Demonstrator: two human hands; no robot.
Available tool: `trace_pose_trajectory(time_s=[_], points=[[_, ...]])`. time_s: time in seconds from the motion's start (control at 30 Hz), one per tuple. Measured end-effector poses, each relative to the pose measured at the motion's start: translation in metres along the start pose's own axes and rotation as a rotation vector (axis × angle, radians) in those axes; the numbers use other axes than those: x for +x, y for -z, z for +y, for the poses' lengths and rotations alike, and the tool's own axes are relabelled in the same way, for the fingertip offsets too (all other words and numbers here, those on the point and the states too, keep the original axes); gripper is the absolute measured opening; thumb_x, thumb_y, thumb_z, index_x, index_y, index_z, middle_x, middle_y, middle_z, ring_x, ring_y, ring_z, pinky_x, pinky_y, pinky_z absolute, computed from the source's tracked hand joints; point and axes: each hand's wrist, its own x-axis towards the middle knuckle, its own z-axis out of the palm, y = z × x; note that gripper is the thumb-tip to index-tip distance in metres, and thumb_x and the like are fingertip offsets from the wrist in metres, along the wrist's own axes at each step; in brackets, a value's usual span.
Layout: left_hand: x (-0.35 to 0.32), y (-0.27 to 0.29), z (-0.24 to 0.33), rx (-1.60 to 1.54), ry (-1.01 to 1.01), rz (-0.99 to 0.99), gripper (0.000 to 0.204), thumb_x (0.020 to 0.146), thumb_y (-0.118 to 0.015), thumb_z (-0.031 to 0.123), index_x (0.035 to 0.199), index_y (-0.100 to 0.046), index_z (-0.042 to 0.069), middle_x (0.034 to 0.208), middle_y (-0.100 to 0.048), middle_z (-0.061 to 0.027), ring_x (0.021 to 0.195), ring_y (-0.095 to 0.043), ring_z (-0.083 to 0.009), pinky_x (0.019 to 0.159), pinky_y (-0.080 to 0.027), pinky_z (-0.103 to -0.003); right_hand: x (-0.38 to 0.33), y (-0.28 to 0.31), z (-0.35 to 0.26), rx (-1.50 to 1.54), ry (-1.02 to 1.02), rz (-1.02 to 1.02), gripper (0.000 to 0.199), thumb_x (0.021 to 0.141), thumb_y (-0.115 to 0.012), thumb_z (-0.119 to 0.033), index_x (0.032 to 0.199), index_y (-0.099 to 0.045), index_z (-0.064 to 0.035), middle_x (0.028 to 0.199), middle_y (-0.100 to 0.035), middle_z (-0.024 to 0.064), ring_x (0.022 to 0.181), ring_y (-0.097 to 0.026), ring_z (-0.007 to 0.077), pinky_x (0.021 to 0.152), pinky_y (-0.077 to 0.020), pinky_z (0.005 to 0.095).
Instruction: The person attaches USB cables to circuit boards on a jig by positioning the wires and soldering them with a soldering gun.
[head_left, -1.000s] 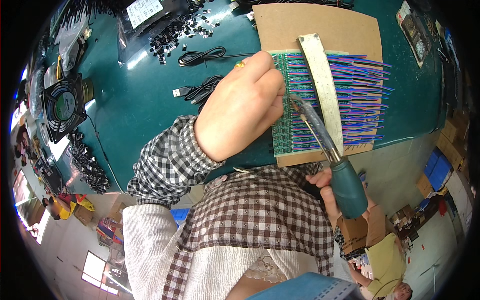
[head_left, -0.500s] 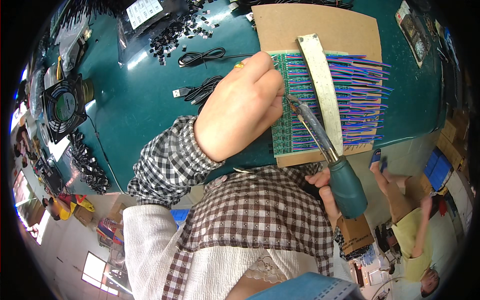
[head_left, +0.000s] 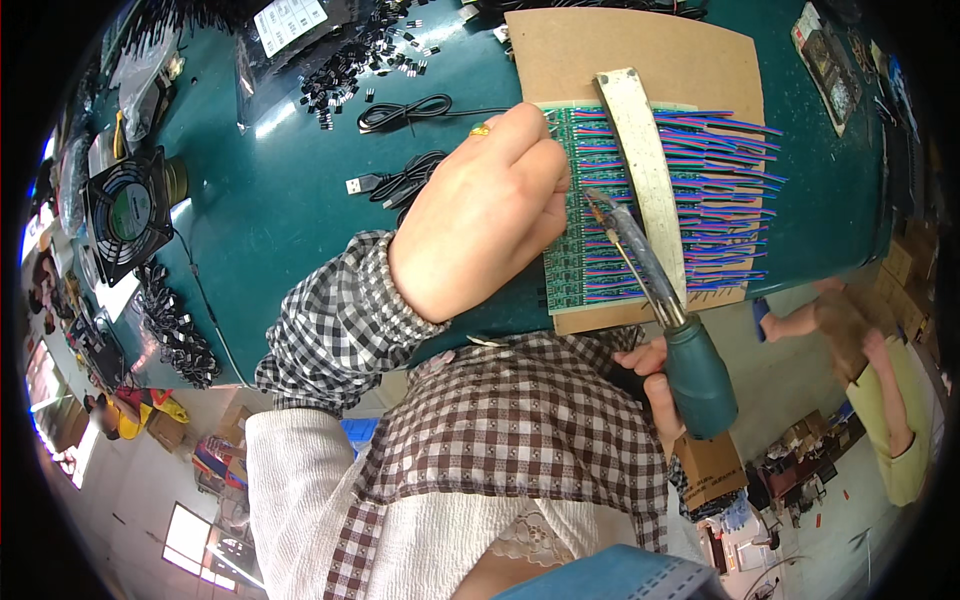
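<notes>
My left hand [head_left: 490,205] is closed, with its fingertips bent down at the left edge of a green circuit board panel [head_left: 565,275]. What the fingers pinch is hidden beneath them; a thin black cable [head_left: 410,112] runs from a coil toward that hand. In my right hand [head_left: 655,385] is a soldering iron [head_left: 700,375] gripped by its green handle. Its tip is over the panel, a little right of my left fingertips. Red, blue and black wires [head_left: 735,215] extend rightward from the boards. Across them lies a curved metal bar [head_left: 650,190].
Brown cardboard [head_left: 690,50] lies under the panel. Beyond my left hand are a bundled black USB cable [head_left: 400,185] and a pile of small black connectors [head_left: 350,75]. A black fan [head_left: 128,215] stands at the left. Another person [head_left: 890,400] is at the right.
The soldering iron's tip has shifted slightly right, away from my left fingertips. My left hand stays in place. The other person at the right has moved farther right.
</notes>
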Motion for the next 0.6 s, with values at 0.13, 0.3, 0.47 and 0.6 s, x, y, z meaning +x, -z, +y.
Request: trace_pose_trajectory(time_s=[0.13,0.3,0.47,0.6], points=[[0.0,0.0,0.0,0.0,-0.007,0.004,0.021,0.074,-0.073,-0.005,0.09,-0.06,0.003,0.092,-0.055,-0.0104,0.083,-0.061,-0.0289,0.072,-0.052,-0.038,-0.001,0.002,0.0,-0.06,0.008,-0.034,0.037,0.103,-0.06,-0.017,0.135,-0.051,-0.0002,0.103,-0.058,0.0104,0.102,-0.062,0.0243,0.099,-0.0564,0.0518],[0.0,-0.001,-0.001,0.003,0.004,-0.013,0.022,0.075,-0.074,-0.005,0.092,-0.061,0.003,0.093,-0.055,-0.0107,0.086,-0.062,-0.0291,0.075,-0.053,-0.037,0.003,0.002,0.002,0.006,0.053,0.009,0.041,0.102,-0.063,-0.026,0.128,-0.051,0.0019,0.1,-0.058,0.0106,0.097,-0.063,0.0243,0.091,-0.06,0.0475],[-0.011,0.023,0.009,-0.023,0.041,0.036,0.031,0.08,-0.075,0.0,0.109,-0.066,0.002,0.109,-0.061,-0.015,0.102,-0.064,-0.0351,0.086,-0.054,-0.04,0.009,0.01,0.009,0.221,0.176,0.162,0.05,0.102,-0.062,-0.041,0.126,-0.049,0.0005,0.093,-0.056,0.0089,0.09,-0.062,0.0232,0.077,-0.0628,0.0398],[-0.004,0.058,0.017,0.067,-0.03,0.325,0.031,0.08,-0.077,-0.002,0.109,-0.069,0.0,0.106,-0.07,-0.0151,0.1,-0.068,-0.031,0.087,-0.054,-0.04,0.022,0.032,0.01,0.469,0.238,0.169,0.051,0.103,-0.06,-0.043,0.128,-0.046,-0.0011,0.091,-0.057,0.0083,0.092,-0.062,0.0226,0.074,-0.0639,0.0389]])
